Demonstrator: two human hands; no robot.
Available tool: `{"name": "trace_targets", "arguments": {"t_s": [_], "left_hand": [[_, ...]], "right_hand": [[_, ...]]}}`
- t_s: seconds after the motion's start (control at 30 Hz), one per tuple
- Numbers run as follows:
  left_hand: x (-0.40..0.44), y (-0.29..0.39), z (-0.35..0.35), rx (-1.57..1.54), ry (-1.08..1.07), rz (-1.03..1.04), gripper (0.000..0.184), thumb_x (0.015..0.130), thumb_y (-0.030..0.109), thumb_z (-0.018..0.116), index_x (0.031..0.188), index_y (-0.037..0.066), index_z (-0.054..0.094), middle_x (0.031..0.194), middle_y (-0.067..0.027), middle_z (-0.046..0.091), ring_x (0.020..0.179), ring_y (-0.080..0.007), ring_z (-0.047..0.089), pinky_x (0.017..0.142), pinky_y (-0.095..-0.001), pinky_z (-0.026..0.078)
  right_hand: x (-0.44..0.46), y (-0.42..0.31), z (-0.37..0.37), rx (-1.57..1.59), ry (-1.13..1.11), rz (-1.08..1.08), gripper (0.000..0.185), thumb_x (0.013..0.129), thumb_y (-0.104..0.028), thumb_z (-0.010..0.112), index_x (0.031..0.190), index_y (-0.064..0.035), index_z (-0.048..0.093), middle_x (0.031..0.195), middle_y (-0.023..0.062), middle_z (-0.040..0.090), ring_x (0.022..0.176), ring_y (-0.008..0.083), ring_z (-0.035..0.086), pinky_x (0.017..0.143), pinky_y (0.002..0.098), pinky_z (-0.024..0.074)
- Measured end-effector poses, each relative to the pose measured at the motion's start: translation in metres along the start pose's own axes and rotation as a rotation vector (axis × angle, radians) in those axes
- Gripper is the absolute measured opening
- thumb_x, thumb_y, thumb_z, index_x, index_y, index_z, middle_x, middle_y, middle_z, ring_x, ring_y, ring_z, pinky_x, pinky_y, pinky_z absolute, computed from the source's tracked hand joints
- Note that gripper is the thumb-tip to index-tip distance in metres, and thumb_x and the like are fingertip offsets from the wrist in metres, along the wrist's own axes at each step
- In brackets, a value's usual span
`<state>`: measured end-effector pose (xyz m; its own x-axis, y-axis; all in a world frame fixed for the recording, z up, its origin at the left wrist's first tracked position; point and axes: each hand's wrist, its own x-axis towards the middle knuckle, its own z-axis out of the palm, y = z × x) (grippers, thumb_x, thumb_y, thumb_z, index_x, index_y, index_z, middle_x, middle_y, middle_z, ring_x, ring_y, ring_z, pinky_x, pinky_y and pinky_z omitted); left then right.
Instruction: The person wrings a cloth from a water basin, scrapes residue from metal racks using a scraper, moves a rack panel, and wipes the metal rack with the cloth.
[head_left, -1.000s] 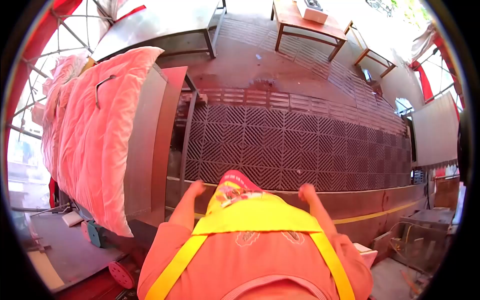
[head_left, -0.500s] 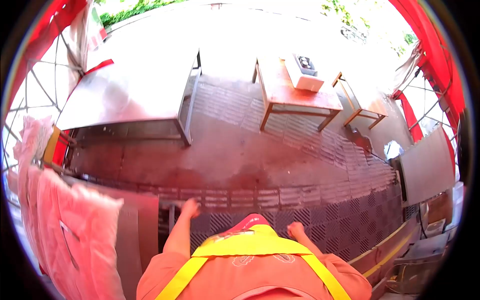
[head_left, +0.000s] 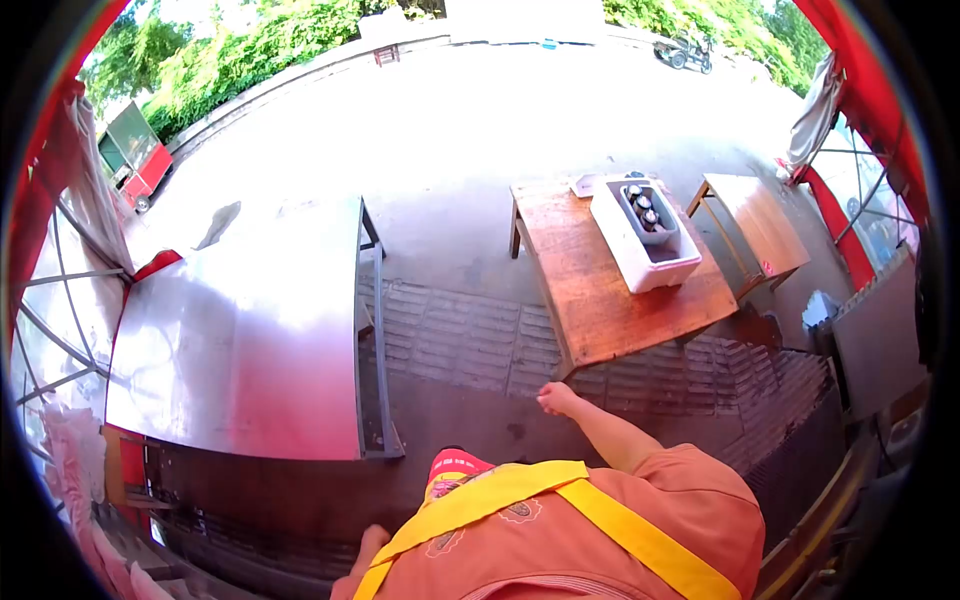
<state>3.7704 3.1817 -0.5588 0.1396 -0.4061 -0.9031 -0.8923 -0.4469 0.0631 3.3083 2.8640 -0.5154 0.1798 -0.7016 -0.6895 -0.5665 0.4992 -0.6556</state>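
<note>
Whole view had shifted up and forward over the last half second: wooden worktop (head_left: 580, 265) now sat bigger and closer, pink quilt (head_left: 80, 480) had slid almost out at lower left, dark floor mat mostly gone from view. Right hand (head_left: 556, 398) had swung out ahead of me to just below that worktop's near-left leg (head_left: 565, 368); couldn't tell from this angle whether they touched. Fingers were curled in a loose fist, with nothing visible in the grip. Left hand (head_left: 375, 540) had dropped low beside my body, partly cut off by my sleeve and dim; couldn't tell how far open it was or whether it held anything. On the wooden worktop, toward the right side, sat a white box (head_left: 662, 272), open on top, with a grey tub (head_left: 657, 238) inside it and several dark containers (head_left: 643, 203) standing in the tub. Box was well apart from both hands. Shiny metal table (head_left: 230, 330) stood to the left, across a strip of ribbed floor (head_left: 450, 330); left hand was nearer that side. Second wooden table (head_left: 755, 225) was right of the first. Yellow apron straps (head_left: 640, 540) ran over my orange shirt (head_left: 690, 490).
</note>
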Motion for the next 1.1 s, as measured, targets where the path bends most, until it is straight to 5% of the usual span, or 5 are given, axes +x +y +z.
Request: {"name": "trace_targets", "arguments": {"t_s": [0.3, 0.43, 0.57, 0.73, 1.1], "left_hand": [[0.174, 0.046, -0.303, -0.942, 0.115, -0.475, 0.02, 0.083, 0.013, 0.056, 0.098, 0.001, 0.058, 0.077, -0.0139, 0.061, 0.064, -0.0216, 0.06, 0.049, -0.0333, 0.046], [0.335, 0.187, -0.626, -0.986, 0.427, -0.011, 0.018, 0.082, 0.011, 0.057, 0.096, 0.001, 0.059, 0.069, -0.0096, 0.058, 0.055, -0.019, 0.057, 0.042, -0.0315, 0.045], [0.376, 0.429, -0.997, -0.729, 0.726, 0.675, 0.031, 0.082, 0.017, 0.056, 0.107, -0.001, 0.058, 0.085, -0.0123, 0.065, 0.072, -0.0175, 0.064, 0.058, -0.0301, 0.051], [0.427, 0.532, -1.148, -1.117, 0.54, 0.684, 0.03, 0.085, 0.015, 0.052, 0.11, -0.001, 0.055, 0.086, -0.011, 0.062, 0.074, -0.0191, 0.063, 0.056, -0.0319, 0.054], [0.628, 0.471, -1.242, -0.503, 0.011, -0.316, 0.024, 0.084, 0.019, 0.057, 0.097, 0.0, 0.058, 0.081, -0.0111, 0.061, 0.071, -0.0213, 0.06, 0.065, -0.034, 0.05]], "right_hand": [[0.304, -0.34, -0.087, 0.386, -0.033, -0.267, 0.032, 0.082, -0.021, 0.061, 0.109, -0.004, 0.057, 0.079, 0.0052, 0.063, 0.064, 0.0148, 0.06, 0.056, 0.0299, 0.0485], [0.357, -0.25, -0.165, -0.852, -0.117, -0.112, 0.035, 0.075, -0.033, 0.066, 0.1, -0.0082, 0.066, 0.099, 0.0144, 0.065, 0.095, 0.0308, 0.061, 0.08, 0.0403, 0.0489], [0.42, -0.183, -0.254, 0.395, 0.065, 0.636, 0.019, 0.084, -0.019, 0.064, 0.09, -0.0019, 0.065, 0.079, 0.011, 0.064, 0.063, 0.022, 0.06, 0.056, 0.0389, 0.0478], [0.592, -0.192, -0.366, -0.648, 0.033, 0.232, 0.018, 0.088, -0.023, 0.058, 0.086, -0.0058, 0.062, 0.072, 0.0093, 0.061, 0.062, 0.0209, 0.059, 0.051, 0.039, 0.0452], [1.02, -0.82, -0.621, -0.107, 0.131, -0.402, 0.035, 0.081, -0.024, 0.061, 0.108, -0.0018, 0.058, 0.092, 0.0129, 0.064, 0.08, 0.0211, 0.061, 0.073, 0.0339, 0.049]]}}
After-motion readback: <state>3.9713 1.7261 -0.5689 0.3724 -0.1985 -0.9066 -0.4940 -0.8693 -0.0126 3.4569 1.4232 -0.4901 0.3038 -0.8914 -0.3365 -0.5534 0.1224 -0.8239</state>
